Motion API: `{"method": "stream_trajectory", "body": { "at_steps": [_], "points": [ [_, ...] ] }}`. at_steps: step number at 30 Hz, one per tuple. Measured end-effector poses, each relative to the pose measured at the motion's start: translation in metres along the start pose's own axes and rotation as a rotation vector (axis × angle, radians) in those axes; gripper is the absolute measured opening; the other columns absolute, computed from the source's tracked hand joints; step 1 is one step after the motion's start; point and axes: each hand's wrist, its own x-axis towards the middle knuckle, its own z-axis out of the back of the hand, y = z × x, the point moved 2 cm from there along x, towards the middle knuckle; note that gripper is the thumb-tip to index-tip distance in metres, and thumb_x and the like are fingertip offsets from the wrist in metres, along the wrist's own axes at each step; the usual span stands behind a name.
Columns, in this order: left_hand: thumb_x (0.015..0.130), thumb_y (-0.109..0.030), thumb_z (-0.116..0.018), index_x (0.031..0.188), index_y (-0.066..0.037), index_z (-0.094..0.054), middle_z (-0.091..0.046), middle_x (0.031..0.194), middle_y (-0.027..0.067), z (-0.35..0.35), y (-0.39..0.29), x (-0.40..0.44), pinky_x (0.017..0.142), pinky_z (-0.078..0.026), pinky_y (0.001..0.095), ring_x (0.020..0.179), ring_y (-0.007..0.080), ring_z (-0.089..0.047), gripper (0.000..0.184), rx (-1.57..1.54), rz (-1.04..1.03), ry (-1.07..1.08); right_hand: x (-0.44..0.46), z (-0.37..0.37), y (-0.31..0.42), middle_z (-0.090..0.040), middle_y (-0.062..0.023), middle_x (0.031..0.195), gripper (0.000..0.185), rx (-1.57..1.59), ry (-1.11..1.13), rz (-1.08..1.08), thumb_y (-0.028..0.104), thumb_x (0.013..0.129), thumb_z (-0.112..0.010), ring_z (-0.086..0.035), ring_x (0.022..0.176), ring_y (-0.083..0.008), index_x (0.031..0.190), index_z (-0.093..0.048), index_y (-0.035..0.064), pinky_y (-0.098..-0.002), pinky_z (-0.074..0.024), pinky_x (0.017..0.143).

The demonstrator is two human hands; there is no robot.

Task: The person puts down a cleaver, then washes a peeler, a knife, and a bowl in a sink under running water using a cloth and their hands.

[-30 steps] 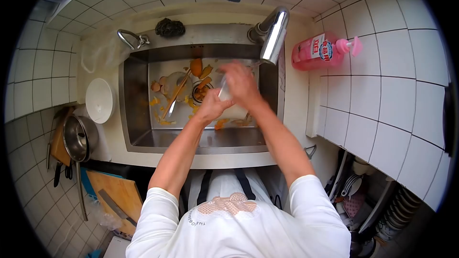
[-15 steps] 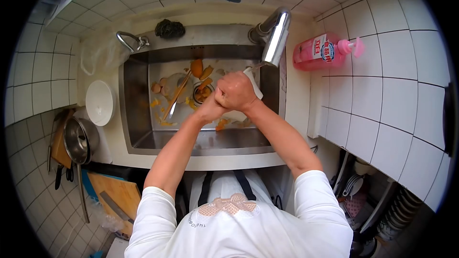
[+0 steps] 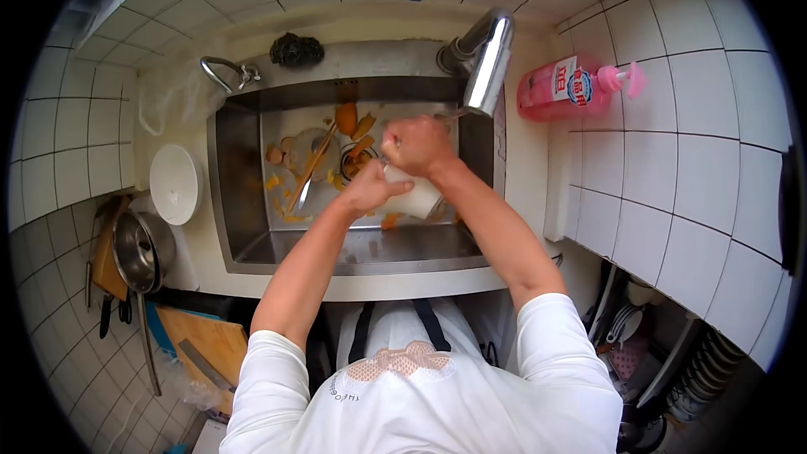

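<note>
My left hand (image 3: 371,187) is closed around a pale cylindrical container (image 3: 414,193), its thumb lying along the side. Right above it, my right hand (image 3: 418,145) is curled into a fist; whatever is in its fingers is hidden. Both hands are over the steel sink (image 3: 361,259), just below and left of the faucet (image 3: 487,67). Orange peels (image 3: 345,118) lie on the sink bottom near the drain (image 3: 355,161), with chopsticks (image 3: 311,168) and eggshells (image 3: 286,151) left of it.
A white bowl (image 3: 176,184) stands on the left counter, above a metal pan (image 3: 136,250). The pink soap bottle (image 3: 559,92) is at the right. A dark scrubber (image 3: 296,50) and small tap (image 3: 223,72) are behind the sink.
The pale container has come into view below my right hand, tilted to the lower right. My right hand has stayed near my left and is now a fist above the container.
</note>
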Motion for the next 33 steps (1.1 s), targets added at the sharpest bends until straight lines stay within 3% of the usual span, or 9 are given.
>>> {"method": "stream_trajectory", "body": {
  "at_steps": [3,5,7,11,13,22,25,27,33],
  "points": [
    [0.079,-0.013,-0.064,0.095,0.0,-0.058,-0.062,0.084,0.0037,0.001,0.006,0.001,0.07,-0.045,0.0264,0.076,0.0101,-0.056,0.021,-0.056,-0.008,-0.052,0.004,-0.007,-0.021,-0.061,-0.0128,0.074,0.02,0.206,-0.137,0.06,0.025,0.072,-0.048,-0.059,0.07,-0.0333,0.068,-0.059,0.0085,-0.0415,-0.0471,0.062],
    [0.08,-0.013,-0.063,0.096,0.001,-0.058,-0.062,0.087,0.0049,-0.002,0.003,-0.004,0.072,-0.046,0.0261,0.077,0.0103,-0.056,0.022,-0.106,0.008,-0.06,0.01,-0.029,-0.076,-0.06,-0.0191,0.084,0.026,0.292,-0.047,-0.329,0.027,0.085,-0.04,-0.056,0.082,-0.0382,0.085,-0.057,0.0067,-0.0431,-0.0458,0.072],
    [0.08,-0.013,-0.062,0.098,0.001,-0.057,-0.062,0.089,0.0053,-0.003,-0.003,-0.012,0.072,-0.046,0.0254,0.076,0.0106,-0.057,0.023,-0.135,-0.097,-0.063,0.009,-0.046,-0.128,-0.06,-0.0181,0.089,0.03,0.087,-0.086,-0.126,0.029,0.088,-0.034,-0.056,0.087,-0.036,0.096,-0.054,0.0077,-0.0403,-0.0458,0.076],
    [0.081,-0.014,-0.062,0.099,0.0,-0.057,-0.062,0.087,0.0047,0.003,0.004,-0.001,0.069,-0.046,0.0249,0.072,0.0107,-0.057,0.024,-0.087,0.002,-0.011,0.007,-0.021,-0.071,-0.06,-0.0195,0.089,0.033,0.196,0.127,-0.387,0.033,0.086,-0.037,-0.057,0.085,-0.0358,0.094,-0.056,0.0069,-0.0391,-0.0471,0.075],
    [0.081,-0.014,-0.061,0.099,0.0,-0.058,-0.062,0.087,0.0049,0.006,0.012,0.011,0.069,-0.047,0.0254,0.073,0.0113,-0.058,0.023,-0.194,0.106,0.065,0.009,-0.003,-0.013,-0.06,-0.0196,0.096,0.039,0.011,0.33,-0.261,0.039,0.085,-0.037,-0.056,0.089,-0.0356,0.096,-0.056,0.0069,-0.038,-0.0454,0.079],
    [0.092,-0.035,-0.043,0.103,0.0,-0.055,-0.061,0.089,0.0062,-0.004,0.022,0.011,0.071,-0.046,0.0268,0.078,0.0124,-0.057,0.039,-0.413,0.114,-0.181,0.009,-0.005,-0.054,-0.06,-0.0175,0.084,0.038,0.417,-0.022,-0.558,0.04,0.087,-0.043,-0.057,0.081,-0.0333,0.095,-0.056,0.0059,-0.037,-0.0438,0.076],
    [0.093,-0.043,-0.035,0.107,0.0,-0.052,-0.059,0.097,0.0078,-0.008,0.019,0.017,0.076,-0.045,0.0273,0.086,0.0139,-0.055,0.049,-0.554,0.055,-0.242,-0.019,-0.008,-0.024,-0.059,-0.0151,0.086,0.027,0.338,-0.027,-0.407,0.03,0.084,-0.05,-0.056,0.086,-0.0309,0.095,-0.057,0.0071,-0.0366,-0.0422,0.078],
    [0.092,-0.046,-0.034,0.11,0.0,-0.05,-0.056,0.104,0.0088,-0.005,0.02,0.022,0.079,-0.044,0.0286,0.092,0.0153,-0.054,0.052,-0.676,0.012,-0.396,-0.038,-0.011,0.015,-0.059,-0.0138,0.097,0.024,-0.092,-0.229,0.007,0.018,0.079,-0.055,-0.054,0.094,-0.0301,0.101,-0.059,0.0073,-0.0369,-0.0408,0.081],
    [0.092,-0.048,-0.031,0.116,-0.001,-0.046,-0.053,0.112,0.0097,-0.008,0.027,0.027,0.087,-0.043,0.0336,0.102,0.0193,-0.051,0.055,-0.764,-0.077,-0.391,-0.028,-0.021,-0.026,-0.06,-0.012,0.096,0.02,0.043,-0.376,-0.044,0.013,0.078,-0.056,-0.053,0.096,-0.0304,0.097,-0.061,0.0087,-0.0376,-0.0406,0.081]
  ]
}}
